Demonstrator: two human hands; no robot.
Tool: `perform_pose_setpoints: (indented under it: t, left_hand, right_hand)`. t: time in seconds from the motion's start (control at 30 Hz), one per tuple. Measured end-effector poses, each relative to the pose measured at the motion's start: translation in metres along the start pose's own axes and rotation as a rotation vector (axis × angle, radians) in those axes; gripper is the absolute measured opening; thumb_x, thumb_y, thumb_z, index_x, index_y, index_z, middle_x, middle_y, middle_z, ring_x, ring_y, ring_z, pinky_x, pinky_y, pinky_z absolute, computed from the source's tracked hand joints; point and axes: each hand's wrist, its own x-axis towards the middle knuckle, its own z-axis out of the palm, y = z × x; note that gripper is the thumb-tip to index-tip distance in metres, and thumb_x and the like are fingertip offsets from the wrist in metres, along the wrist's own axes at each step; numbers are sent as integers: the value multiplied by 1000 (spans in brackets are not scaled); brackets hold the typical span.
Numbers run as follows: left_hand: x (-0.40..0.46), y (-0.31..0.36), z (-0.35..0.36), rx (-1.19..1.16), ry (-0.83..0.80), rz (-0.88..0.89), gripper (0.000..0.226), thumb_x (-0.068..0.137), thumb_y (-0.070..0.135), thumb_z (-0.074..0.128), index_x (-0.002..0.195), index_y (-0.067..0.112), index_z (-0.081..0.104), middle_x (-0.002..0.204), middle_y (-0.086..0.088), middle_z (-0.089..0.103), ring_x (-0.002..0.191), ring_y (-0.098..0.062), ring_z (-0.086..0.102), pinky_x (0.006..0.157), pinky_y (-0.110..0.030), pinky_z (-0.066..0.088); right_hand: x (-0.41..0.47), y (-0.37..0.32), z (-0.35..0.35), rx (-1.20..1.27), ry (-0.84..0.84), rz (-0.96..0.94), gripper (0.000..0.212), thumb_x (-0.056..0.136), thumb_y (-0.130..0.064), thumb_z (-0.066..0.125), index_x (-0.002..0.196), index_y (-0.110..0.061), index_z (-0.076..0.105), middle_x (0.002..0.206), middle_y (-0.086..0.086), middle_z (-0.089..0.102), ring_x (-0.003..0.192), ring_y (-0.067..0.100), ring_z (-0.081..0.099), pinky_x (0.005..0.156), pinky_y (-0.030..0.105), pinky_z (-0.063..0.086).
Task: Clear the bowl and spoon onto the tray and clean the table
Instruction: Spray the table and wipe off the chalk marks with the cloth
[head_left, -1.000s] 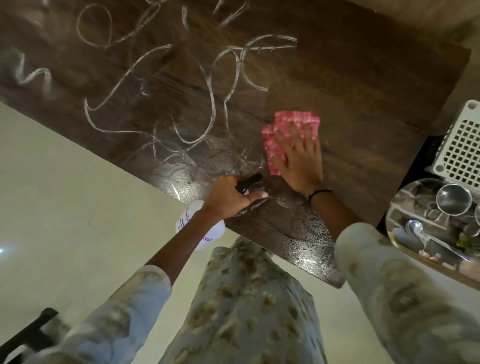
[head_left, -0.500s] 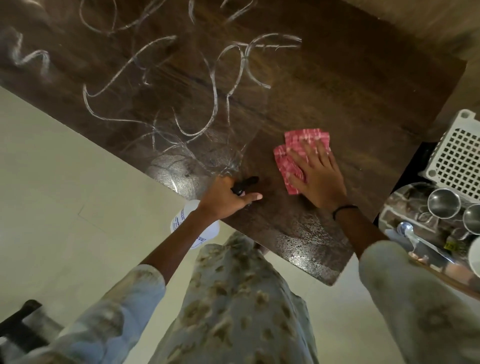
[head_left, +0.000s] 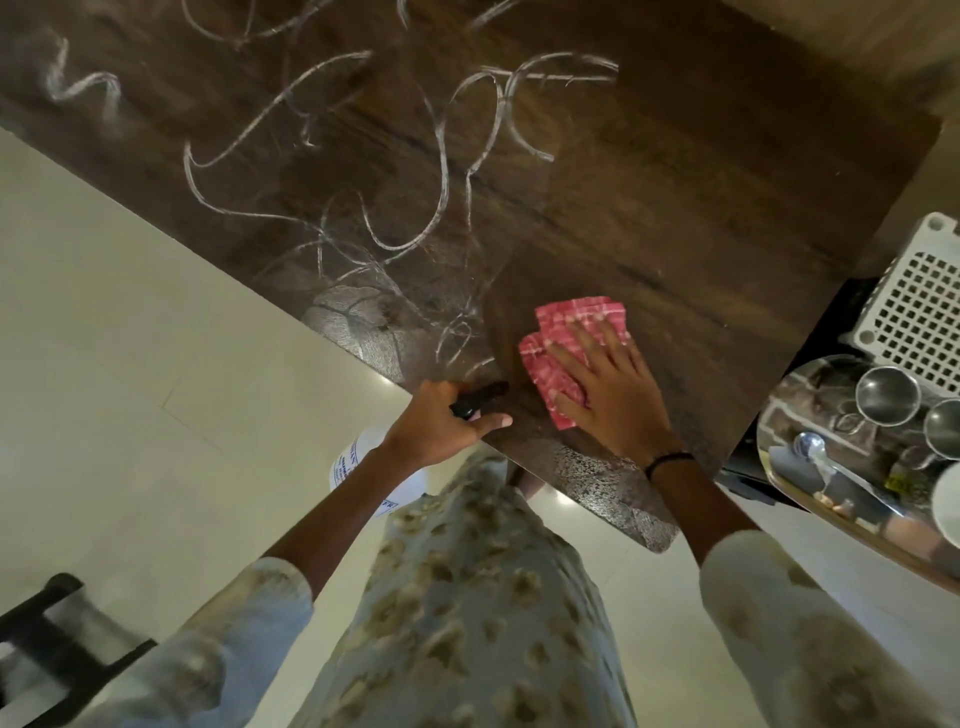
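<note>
I am pressing my flat right hand (head_left: 610, 402) on the pink cloth (head_left: 566, 343); the white streaks (head_left: 447, 171) are lying toward eleven o'clock across the table (head_left: 727, 182). My left hand (head_left: 441, 423) is gripping the spray bottle (head_left: 363, 462).

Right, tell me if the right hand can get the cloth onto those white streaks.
Probably yes. The right hand presses flat on the pink cloth, and only bare table lies between it and the white streaks.
</note>
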Motion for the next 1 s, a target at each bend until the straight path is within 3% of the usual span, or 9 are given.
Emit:
perform_pose_setpoints:
  t: [0.13,0.2,0.27,0.33,0.4,0.63,0.73,0.83,1.0]
  left_hand:
    - [-18,-13,13,51,-75,65,37,74,42,76,103,21,71,60,11,60,48,2,51,56,-13,38]
    - [-27,-13,20,109,-97,112,40,75,44,73,109,24,70,61,12,59,52,-6,55,56,-10,37]
    - [-33,-13,27,175,-109,95,31,76,39,74,97,15,72,54,12,51,53,-10,56,49,-5,30]
    - [-35,-16,35,235,-109,43,32,77,37,73,65,10,61,46,13,40,40,-10,43,46,-14,27]
    - [-36,-20,39,268,-101,13,42,78,41,71,56,13,49,44,8,38,39,-6,36,49,-22,28]
    - [-34,-22,20,73,49,-27,33,77,36,74,82,5,69,51,-6,46,41,-11,36,49,-26,33]
    - [-30,-22,10,45,149,-29,31,78,30,75,96,5,70,44,10,39,36,-6,36,45,-14,28]
    - [-29,-24,3,-17,185,2,26,74,31,78,86,9,73,40,13,43,39,-6,37,46,-9,28]
    - [-21,-32,-12,-63,240,14,52,70,49,75,98,5,71,53,1,51,49,-6,38,53,-18,34]
  right_hand:
    - [-11,2,-6,66,28,166,64,94,-60,30,150,-30,29,159,5,23,147,33,15,117,52,17]
    - [-11,-1,-8,73,31,163,64,93,-60,30,150,-28,31,158,7,25,146,35,16,117,53,18]
    - [-11,-1,-8,79,25,162,65,93,-60,30,150,-28,30,158,8,25,146,36,16,116,54,17]
    - [-11,0,-7,79,18,168,65,93,-60,29,150,-29,29,159,7,23,146,36,14,116,53,15]
    - [-11,0,-6,74,11,171,65,93,-61,29,150,-29,29,159,6,22,147,36,13,117,53,15]
    - [-10,-2,-5,73,22,168,65,93,-59,30,149,-27,31,158,8,25,146,38,16,115,55,18]
    - [-6,-14,-5,80,34,217,65,93,-60,29,149,-28,31,158,8,24,146,38,15,114,55,16]
    - [7,-43,-4,117,35,220,66,92,-59,30,150,-29,29,159,7,21,146,38,12,115,54,9]
    - [22,-111,10,154,8,51,61,94,-57,30,150,-31,30,159,4,25,147,33,16,118,53,13]
